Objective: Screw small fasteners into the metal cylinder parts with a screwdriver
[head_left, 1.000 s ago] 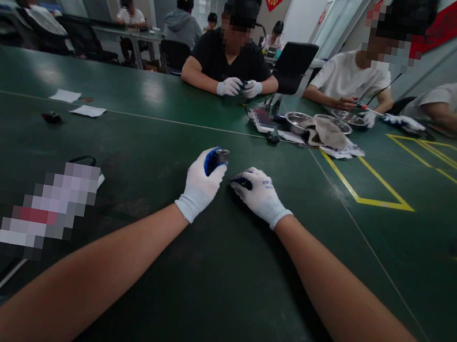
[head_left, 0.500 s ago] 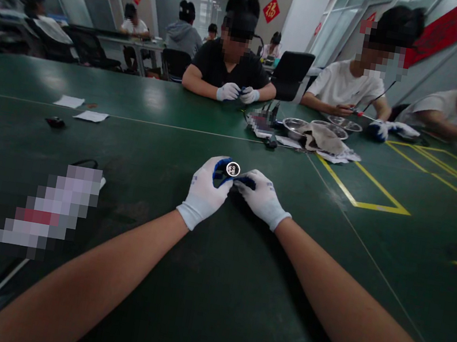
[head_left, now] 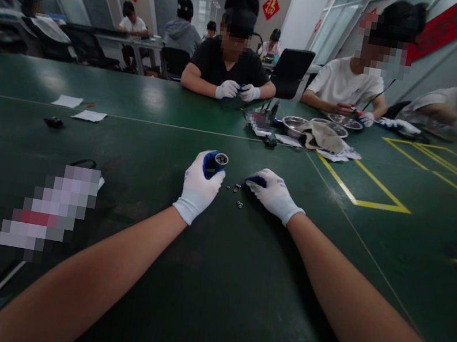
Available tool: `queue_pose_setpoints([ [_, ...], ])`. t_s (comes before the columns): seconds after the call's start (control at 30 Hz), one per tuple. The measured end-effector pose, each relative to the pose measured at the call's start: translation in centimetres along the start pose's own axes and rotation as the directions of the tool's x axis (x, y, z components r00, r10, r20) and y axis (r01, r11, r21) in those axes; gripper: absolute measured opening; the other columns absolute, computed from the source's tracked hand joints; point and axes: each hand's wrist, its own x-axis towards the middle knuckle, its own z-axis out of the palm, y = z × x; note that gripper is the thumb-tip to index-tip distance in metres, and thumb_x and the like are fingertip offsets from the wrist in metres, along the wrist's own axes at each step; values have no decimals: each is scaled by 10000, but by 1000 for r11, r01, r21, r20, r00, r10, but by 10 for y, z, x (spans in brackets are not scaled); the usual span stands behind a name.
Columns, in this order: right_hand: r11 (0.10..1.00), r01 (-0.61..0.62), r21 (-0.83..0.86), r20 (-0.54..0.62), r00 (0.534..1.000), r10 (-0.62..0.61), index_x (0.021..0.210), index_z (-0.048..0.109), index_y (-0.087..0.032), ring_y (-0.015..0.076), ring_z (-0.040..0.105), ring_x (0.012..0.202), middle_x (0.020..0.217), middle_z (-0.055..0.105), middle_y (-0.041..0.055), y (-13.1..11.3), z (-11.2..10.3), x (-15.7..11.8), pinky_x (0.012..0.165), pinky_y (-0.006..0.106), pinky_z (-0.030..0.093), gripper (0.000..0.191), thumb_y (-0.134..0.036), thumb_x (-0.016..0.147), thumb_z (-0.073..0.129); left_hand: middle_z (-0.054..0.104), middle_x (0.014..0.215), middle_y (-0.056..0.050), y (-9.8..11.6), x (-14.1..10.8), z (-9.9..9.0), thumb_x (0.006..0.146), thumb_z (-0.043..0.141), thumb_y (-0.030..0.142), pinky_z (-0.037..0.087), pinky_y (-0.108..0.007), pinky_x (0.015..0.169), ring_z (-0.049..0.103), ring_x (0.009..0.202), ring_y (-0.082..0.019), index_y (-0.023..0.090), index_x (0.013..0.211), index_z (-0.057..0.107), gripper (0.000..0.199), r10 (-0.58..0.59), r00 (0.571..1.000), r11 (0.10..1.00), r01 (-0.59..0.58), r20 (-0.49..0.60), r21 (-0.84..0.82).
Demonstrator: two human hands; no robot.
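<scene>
My left hand (head_left: 201, 184), in a white glove with a blue palm, is closed around a small round container (head_left: 221, 159). Its light rim faces up and small pieces show inside it. Several tiny metal rings, probably nuts (head_left: 240, 204), lie on the green tabletop between my hands. Just right of them rests my right hand (head_left: 273, 195), gloved the same way. Its blue fingertips are curled together low over the table beside the nearest rings; whatever is between them, if anything, is hidden.
Metal bowls (head_left: 294, 126), a cloth (head_left: 324, 137) and papers lie at the far side. Co-workers sit across the table, one in a black shirt (head_left: 211, 63). At left are a blurred-out pale object (head_left: 61, 201) with a cable, paper slips (head_left: 89, 115) and a small dark object (head_left: 53, 122).
My hands have moved apart, the left one going slightly left with the container and the right one slightly right. Several small rings now show on the table between them.
</scene>
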Motion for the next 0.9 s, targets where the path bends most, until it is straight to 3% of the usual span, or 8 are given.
queue_pose_setpoints([
  [0.27, 996, 52, 69, -44, 998, -49, 1031, 807, -228, 247, 733, 1023, 1066, 784, 73, 6, -5, -2, 987, 435, 588, 234, -224, 920, 601, 762, 1163, -101, -1, 2, 1, 809, 743, 138, 559, -494, 1088, 731, 1116, -274, 194, 1172, 659, 377, -2, 1000, 1000, 2, -14, -4],
  [0.47, 996, -23, 87, 17, 1000, 21, 934, 806, -216, 236, 742, 907, 985, 786, 67, -1, -5, -3, 911, 412, 611, 133, -261, 829, 737, 767, 1151, -104, 1, 1, 1, 798, 741, 119, 559, -497, 1085, 737, 1096, -271, 184, 1156, 665, 372, -26, 1000, 999, 26, -2, -26],
  [0.6, 951, -136, 278, -9, 990, 144, 962, 799, -199, 229, 741, 870, 918, 802, 62, 6, -7, 3, 905, 418, 606, 176, -320, 869, 712, 769, 1156, -108, 0, 2, 2, 796, 741, 115, 559, -506, 1086, 737, 1103, -274, 185, 1143, 667, 362, -23, 1000, 999, 23, -4, -35],
  [0.73, 879, -149, 453, -47, 981, 191, 955, 791, -197, 238, 746, 948, 979, 818, 76, 16, -10, 8, 958, 414, 590, 223, -385, 840, 757, 773, 1146, -101, 1, 3, 2, 794, 741, 109, 559, -500, 1089, 738, 1103, -270, 189, 1137, 669, 359, -17, 1000, 999, 18, 7, -33],
  [0.83, 886, -157, 437, -44, 980, 196, 972, 782, -198, 238, 745, 933, 986, 815, 79, 19, -10, 8, 946, 419, 592, 230, -392, 856, 738, 772, 1150, -104, 2, 2, 1, 796, 742, 111, 565, -499, 1081, 738, 1106, -274, 189, 1145, 672, 365, -21, 1000, 1000, 21, 14, -19],
  [0.9, 936, -147, 319, -58, 983, 175, 966, 777, -201, 240, 739, 895, 946, 801, 75, 19, -9, 6, 911, 424, 599, 204, -369, 885, 695, 770, 1162, -105, 2, 2, 0, 798, 743, 117, 566, -504, 1078, 737, 1114, -278, 195, 1150, 673, 367, -27, 1000, 1000, 28, 12, -14],
])
